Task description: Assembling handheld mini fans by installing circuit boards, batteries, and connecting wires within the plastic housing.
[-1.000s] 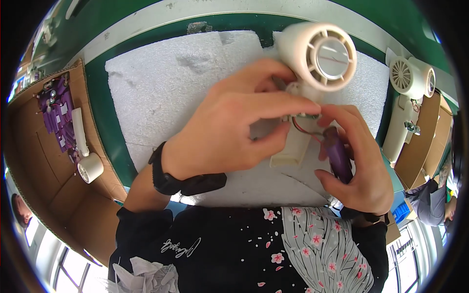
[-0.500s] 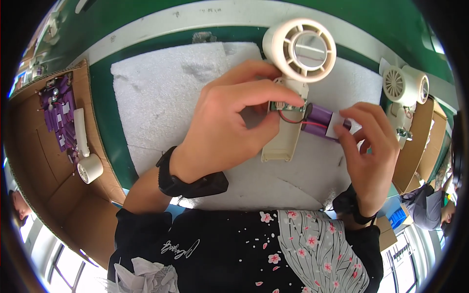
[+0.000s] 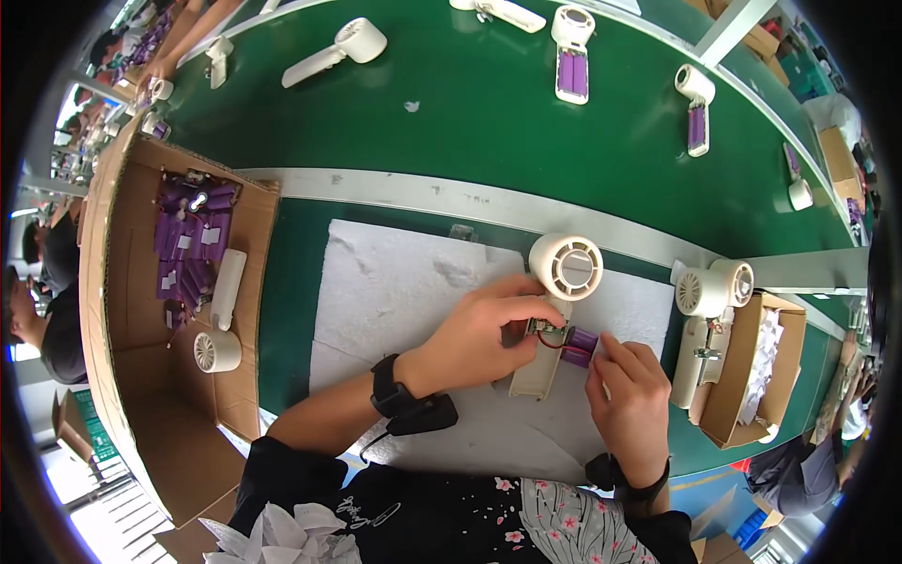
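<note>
I see a green bench top (image 3: pixel 291 315) divided by a pale metal rail (image 3: pixel 395 184); on the near side lies a white foam sheet (image 3: pixel 366 310), with a small clear scrap (image 3: pixel 460 232) at its far edge; a large open cardboard box (image 3: pixel 150 376) stands at the left; a smaller cardboard box (image 3: pixel 731 395) stands at the right, with white fan parts (image 3: pixel 700 293) just beside it; past the rail I make out handheld fans (image 3: pixel 360 40) lying well apart, those toward the right showing purple cells (image 3: pixel 571 73); a small pale fleck (image 3: pixel 412 107) lies nearer the rail.
</note>
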Demonstrator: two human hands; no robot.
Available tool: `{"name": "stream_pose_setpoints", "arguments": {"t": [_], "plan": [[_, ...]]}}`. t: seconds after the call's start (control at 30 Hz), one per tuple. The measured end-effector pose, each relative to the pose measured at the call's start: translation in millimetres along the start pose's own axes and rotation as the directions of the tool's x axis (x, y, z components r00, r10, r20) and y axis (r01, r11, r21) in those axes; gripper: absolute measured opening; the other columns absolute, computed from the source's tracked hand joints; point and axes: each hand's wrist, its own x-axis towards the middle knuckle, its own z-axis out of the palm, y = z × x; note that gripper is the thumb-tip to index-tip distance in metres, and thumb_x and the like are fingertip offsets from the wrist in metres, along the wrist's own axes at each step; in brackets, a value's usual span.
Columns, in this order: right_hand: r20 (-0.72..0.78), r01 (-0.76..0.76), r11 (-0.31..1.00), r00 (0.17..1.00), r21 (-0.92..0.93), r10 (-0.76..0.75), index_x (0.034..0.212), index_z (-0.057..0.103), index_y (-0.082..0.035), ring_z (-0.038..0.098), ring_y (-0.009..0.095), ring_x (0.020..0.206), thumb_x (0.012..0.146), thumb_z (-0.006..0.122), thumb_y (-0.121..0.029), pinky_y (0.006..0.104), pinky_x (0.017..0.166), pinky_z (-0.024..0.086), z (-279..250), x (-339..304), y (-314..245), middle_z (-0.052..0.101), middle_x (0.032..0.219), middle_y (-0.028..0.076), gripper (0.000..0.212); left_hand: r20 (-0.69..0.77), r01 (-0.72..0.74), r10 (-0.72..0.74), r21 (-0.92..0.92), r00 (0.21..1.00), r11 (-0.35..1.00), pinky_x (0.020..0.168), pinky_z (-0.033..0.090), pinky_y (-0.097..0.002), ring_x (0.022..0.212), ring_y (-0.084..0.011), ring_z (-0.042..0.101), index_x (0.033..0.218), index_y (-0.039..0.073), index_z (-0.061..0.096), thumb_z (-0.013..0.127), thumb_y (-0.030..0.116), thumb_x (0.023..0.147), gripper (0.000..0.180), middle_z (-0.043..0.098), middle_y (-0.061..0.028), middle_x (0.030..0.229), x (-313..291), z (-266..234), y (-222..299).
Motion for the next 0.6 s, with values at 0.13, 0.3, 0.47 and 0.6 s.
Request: {"name": "stream_pose_setpoints", "arguments": {"t": [0.13,0.3,0.47,0.6], "plan": [[-0.022,0.019,0.997,1.000,-0.070,-0.020,0.080,0.066,0.005,0.065,0.030,0.083,0.067,0.069,0.004,0.0379,0.072,0.055,8,-1,1,0.069,0.097,0.016,0.013,0.040,0.010,-0.012,0.035,0.999,0.999,0.065,0.051,-0.0258,0.079,-0.0143,0.063,0.101,0.009,0.068,0.064,-0.006,0.074,0.031,0.062,-0.0081,0.108,4,-1,1],[-0.017,0.062,0.997,0.998,-0.052,-0.063,0.079,0.067,0.006,0.066,0.031,0.083,0.066,0.069,0.004,0.0382,0.072,0.055,4,4,4,0.070,0.095,0.016,0.013,0.031,-0.043,0.041,0.044,0.999,0.998,0.064,0.051,-0.0256,0.075,-0.0136,0.062,0.100,0.008,0.067,0.063,-0.004,0.075,0.029,0.063,-0.0060,0.104,5,-4,2],[-0.017,0.033,0.998,0.999,-0.054,-0.034,0.077,0.067,0.005,0.066,0.031,0.082,0.066,0.069,0.003,0.0377,0.072,0.055,2,0,4,0.071,0.093,0.016,0.011,0.038,-0.079,0.078,0.005,0.996,0.997,0.063,0.050,-0.0261,0.072,-0.0136,0.060,0.100,0.007,0.066,0.062,-0.004,0.075,0.028,0.063,-0.0046,0.101,2,-1,-2],[-0.012,0.015,1.000,1.000,0.015,-0.015,0.076,0.067,0.004,0.067,0.031,0.081,0.068,0.069,0.002,0.0378,0.072,0.055,-1,0,6,0.071,0.094,0.016,0.008,0.025,-0.137,0.137,0.001,0.990,0.991,0.063,0.050,-0.0266,0.071,-0.0138,0.060,0.101,0.006,0.066,0.062,-0.003,0.075,0.028,0.064,-0.0045,0.100,1,0,-8]]}}
